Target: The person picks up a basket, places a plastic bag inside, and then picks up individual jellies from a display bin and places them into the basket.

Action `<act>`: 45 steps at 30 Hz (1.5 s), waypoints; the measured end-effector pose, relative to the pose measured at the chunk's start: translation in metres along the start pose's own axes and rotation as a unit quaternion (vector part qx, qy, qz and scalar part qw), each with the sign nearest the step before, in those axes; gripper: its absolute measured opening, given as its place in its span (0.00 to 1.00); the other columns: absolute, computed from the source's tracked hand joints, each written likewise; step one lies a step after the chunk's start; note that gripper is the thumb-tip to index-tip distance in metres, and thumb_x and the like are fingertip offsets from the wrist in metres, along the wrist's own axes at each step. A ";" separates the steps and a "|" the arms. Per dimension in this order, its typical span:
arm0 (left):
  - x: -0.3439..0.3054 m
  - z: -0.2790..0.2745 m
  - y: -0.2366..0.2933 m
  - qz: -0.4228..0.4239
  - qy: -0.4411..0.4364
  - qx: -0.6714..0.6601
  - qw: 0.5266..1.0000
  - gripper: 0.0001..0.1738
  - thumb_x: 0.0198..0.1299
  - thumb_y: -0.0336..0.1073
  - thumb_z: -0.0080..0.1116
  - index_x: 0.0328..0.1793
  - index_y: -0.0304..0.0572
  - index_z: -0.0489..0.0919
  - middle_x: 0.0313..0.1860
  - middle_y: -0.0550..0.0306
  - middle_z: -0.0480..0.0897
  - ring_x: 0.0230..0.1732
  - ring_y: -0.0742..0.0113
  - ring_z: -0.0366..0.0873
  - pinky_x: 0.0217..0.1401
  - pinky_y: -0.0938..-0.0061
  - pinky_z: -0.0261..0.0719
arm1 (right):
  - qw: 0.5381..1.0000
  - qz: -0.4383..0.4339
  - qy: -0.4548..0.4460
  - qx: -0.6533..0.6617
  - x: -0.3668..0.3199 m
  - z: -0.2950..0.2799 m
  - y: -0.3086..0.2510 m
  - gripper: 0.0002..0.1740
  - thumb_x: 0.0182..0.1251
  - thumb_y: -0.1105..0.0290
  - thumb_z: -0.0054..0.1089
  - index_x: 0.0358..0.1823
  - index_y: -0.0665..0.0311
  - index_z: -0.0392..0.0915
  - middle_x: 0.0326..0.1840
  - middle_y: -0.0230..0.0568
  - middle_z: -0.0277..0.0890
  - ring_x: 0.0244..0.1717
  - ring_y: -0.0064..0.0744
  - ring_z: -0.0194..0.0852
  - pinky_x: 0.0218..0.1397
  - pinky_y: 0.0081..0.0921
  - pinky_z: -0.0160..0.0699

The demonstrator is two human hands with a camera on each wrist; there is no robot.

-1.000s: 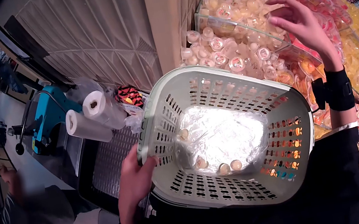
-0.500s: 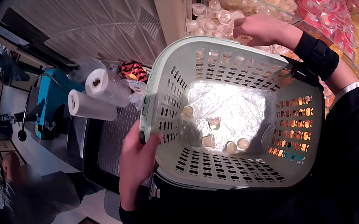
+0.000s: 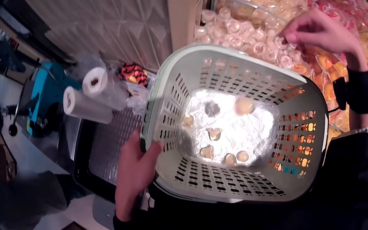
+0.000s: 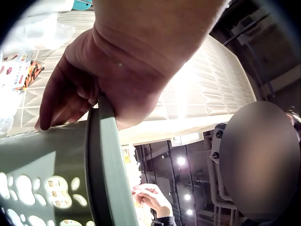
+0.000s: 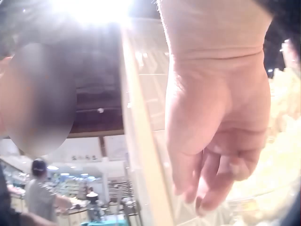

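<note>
Head view shows the left grip (image 3: 132,171), a bare hand, clenched on the near-left rim of a pale green perforated basket (image 3: 235,182). The left wrist view confirms this, with the fingers (image 4: 56,106) curled over the rim.

The right grip (image 3: 322,34) hangs beyond the basket's far-right corner, above the display bins (image 3: 239,36) heaped with sealed cups. In the right wrist view its fingers (image 5: 188,174) dangle loosely with nothing between them, so it is released.

Inside the basket a clear plastic bag (image 3: 242,136) is spread over the floor. A handful of small jelly cups (image 3: 226,159) lie on it, mostly toward the basket's near side. One blurred cup (image 3: 245,105) shows toward the basket's far side; I cannot tell whether it lies on the bag or is in the air. Left of the basket are two rolls of plastic bags (image 3: 92,94).

The main risk, as I judge it, is the one-sided hold. With only one rim gripped, added weight could twist the basket so the cups slide to one side. Cups let fall from above might also bounce off the bag. The basket's far rim looks close to the bins, where a nudge could dislodge the heap.
</note>
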State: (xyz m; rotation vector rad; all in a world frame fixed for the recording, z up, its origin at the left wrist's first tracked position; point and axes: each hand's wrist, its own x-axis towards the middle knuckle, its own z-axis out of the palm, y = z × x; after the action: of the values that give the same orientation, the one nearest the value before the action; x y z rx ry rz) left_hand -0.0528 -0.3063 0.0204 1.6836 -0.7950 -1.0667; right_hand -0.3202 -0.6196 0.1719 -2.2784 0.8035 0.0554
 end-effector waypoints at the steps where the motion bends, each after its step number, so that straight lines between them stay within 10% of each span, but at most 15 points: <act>1: -0.001 0.001 0.000 0.005 -0.005 -0.004 1.000 0.21 0.57 0.29 0.54 0.57 0.30 0.73 0.42 0.51 0.83 0.42 0.71 0.79 0.47 0.75 0.76 | 0.997 -0.035 0.058 0.032 0.010 -0.012 0.018 0.13 0.66 0.65 0.62 0.43 0.70 0.81 0.33 0.31 0.82 0.33 0.16 0.76 0.32 0.15 0.73; 4: 0.000 -0.001 0.005 -0.002 -0.024 0.016 1.000 0.18 0.57 0.29 0.53 0.55 0.33 0.75 0.42 0.52 0.83 0.43 0.71 0.78 0.48 0.74 0.75 | 0.921 -0.056 0.284 -0.261 0.040 -0.046 0.101 0.15 0.61 0.70 0.63 0.49 0.66 0.78 0.35 0.42 0.80 0.30 0.28 0.75 0.35 0.25 0.75; 9: 0.003 -0.003 0.004 0.023 -0.011 0.097 0.995 0.20 0.55 0.33 0.55 0.54 0.31 0.75 0.41 0.50 0.83 0.42 0.68 0.79 0.48 0.73 0.75 | 0.860 -0.085 0.332 -0.377 0.078 -0.047 0.136 0.23 0.48 0.70 0.70 0.47 0.63 0.75 0.44 0.49 0.70 0.44 0.47 0.73 0.45 0.38 0.74; 11: 0.003 -0.003 0.001 0.024 -0.015 0.080 0.996 0.20 0.56 0.34 0.55 0.53 0.31 0.75 0.40 0.51 0.83 0.41 0.68 0.79 0.47 0.74 0.75 | 0.887 0.026 0.272 -0.373 0.085 -0.042 0.128 0.21 0.47 0.71 0.69 0.46 0.57 0.78 0.50 0.47 0.66 0.51 0.53 0.71 0.52 0.42 0.73; 24: 0.003 -0.003 0.004 0.022 -0.025 0.079 0.996 0.19 0.56 0.35 0.55 0.52 0.31 0.75 0.40 0.51 0.82 0.43 0.68 0.78 0.49 0.73 0.74 | 0.871 -0.091 0.235 -0.422 0.072 -0.029 0.110 0.19 0.54 0.67 0.67 0.47 0.65 0.77 0.44 0.45 0.71 0.49 0.47 0.72 0.49 0.40 0.73; 26: 0.004 -0.003 0.006 0.028 -0.016 0.072 0.997 0.19 0.56 0.34 0.55 0.52 0.31 0.75 0.40 0.51 0.82 0.42 0.68 0.78 0.49 0.73 0.74 | 0.842 -0.132 0.357 -0.382 0.063 -0.037 0.105 0.19 0.55 0.61 0.68 0.44 0.64 0.79 0.41 0.40 0.74 0.45 0.41 0.74 0.44 0.34 0.74; 30: 0.006 -0.004 0.000 -0.022 -0.023 0.081 0.996 0.17 0.57 0.32 0.52 0.52 0.31 0.75 0.40 0.50 0.82 0.42 0.68 0.78 0.48 0.73 0.74 | 0.954 -0.113 0.235 -0.151 -0.005 -0.015 0.015 0.24 0.57 0.55 0.69 0.44 0.69 0.80 0.31 0.40 0.77 0.31 0.29 0.73 0.33 0.24 0.71; 33: 0.005 -0.003 0.006 0.016 -0.040 0.047 0.998 0.17 0.57 0.30 0.53 0.53 0.32 0.75 0.40 0.51 0.82 0.42 0.69 0.78 0.47 0.73 0.75 | 0.988 -0.061 0.023 -0.140 -0.011 0.010 -0.020 0.19 0.61 0.58 0.65 0.44 0.67 0.81 0.30 0.43 0.81 0.31 0.35 0.80 0.35 0.30 0.76; 38: 0.002 -0.006 0.005 0.009 -0.031 0.114 0.993 0.18 0.55 0.31 0.54 0.53 0.31 0.76 0.39 0.50 0.83 0.41 0.67 0.80 0.48 0.72 0.75 | 0.940 -0.084 0.225 -0.243 0.077 -0.013 0.046 0.15 0.64 0.61 0.58 0.45 0.63 0.79 0.36 0.47 0.82 0.39 0.51 0.80 0.42 0.39 0.77; 45: 0.000 -0.007 0.002 0.010 -0.007 0.141 0.990 0.21 0.54 0.34 0.55 0.54 0.33 0.76 0.41 0.45 0.83 0.43 0.62 0.81 0.49 0.70 0.76 | 0.948 -0.063 0.173 -0.259 0.141 -0.011 0.061 0.26 0.63 0.53 0.59 0.57 0.62 0.70 0.41 0.55 0.80 0.40 0.53 0.79 0.46 0.43 0.74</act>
State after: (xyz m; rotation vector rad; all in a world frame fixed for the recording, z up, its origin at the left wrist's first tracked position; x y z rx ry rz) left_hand -0.0467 -0.3045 0.0229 1.9008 -1.0073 -0.9893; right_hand -0.2431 -0.7358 0.1060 -2.8857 0.8960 -0.2255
